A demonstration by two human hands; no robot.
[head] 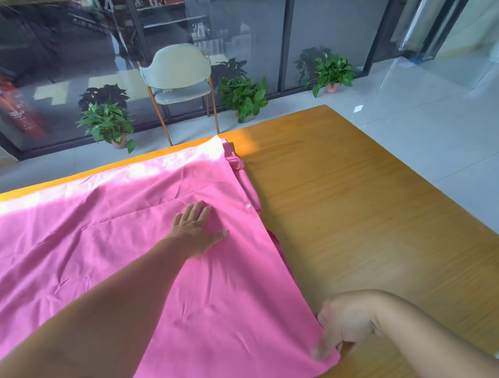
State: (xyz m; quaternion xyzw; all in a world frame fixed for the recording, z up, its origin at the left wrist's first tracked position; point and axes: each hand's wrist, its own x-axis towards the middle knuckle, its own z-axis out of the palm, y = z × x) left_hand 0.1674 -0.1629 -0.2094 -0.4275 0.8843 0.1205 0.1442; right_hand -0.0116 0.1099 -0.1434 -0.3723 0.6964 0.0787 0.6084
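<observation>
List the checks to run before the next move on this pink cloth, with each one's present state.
1. Left hand pressing flat on the cloth: ok.
2. Right hand has a grip on the cloth's near right edge: ok, fingers pinch it.
3. Cloth smooth: not ok, creases show across it.
4. Cloth wholly on the table: cannot tell, its left side runs out of view.
5. Button at the right edge fastened: cannot tell.

Smooth matt pink cloth [108, 252] lies on a satin-finished wooden table [372, 212].
</observation>
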